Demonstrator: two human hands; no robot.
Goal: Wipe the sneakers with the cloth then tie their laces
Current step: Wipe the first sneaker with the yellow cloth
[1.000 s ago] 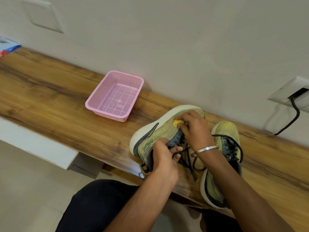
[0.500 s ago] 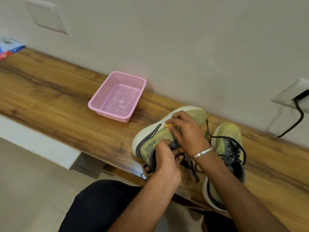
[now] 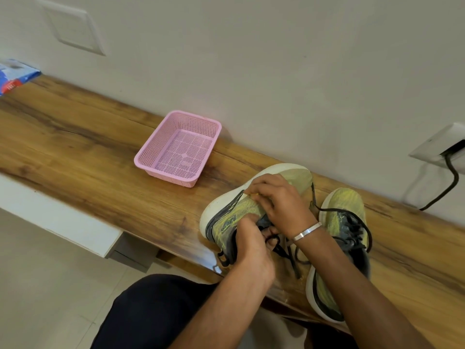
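Two yellow-green sneakers with white soles and black laces are on the wooden shelf (image 3: 88,152). The left sneaker (image 3: 227,215) is tipped on its side, sole toward the wall. My left hand (image 3: 251,245) grips it at the collar. My right hand (image 3: 279,205) is curled over its upper and holds a small yellow cloth (image 3: 254,196), of which only a corner shows. The right sneaker (image 3: 339,222) lies flat beside my right forearm, with its loose laces (image 3: 289,255) trailing across the wood.
An empty pink mesh basket (image 3: 151,161) sits on the shelf to the left of the shoes. A wall socket with a black cable (image 3: 450,172) is at the right. A blue and red packet (image 3: 15,76) lies at the far left. My dark-clothed knee (image 3: 151,313) is below the shelf edge.
My right hand has slid with the cloth from the middle of the tipped sneaker's upper toward its toe. The left hand kept its hold at the collar.
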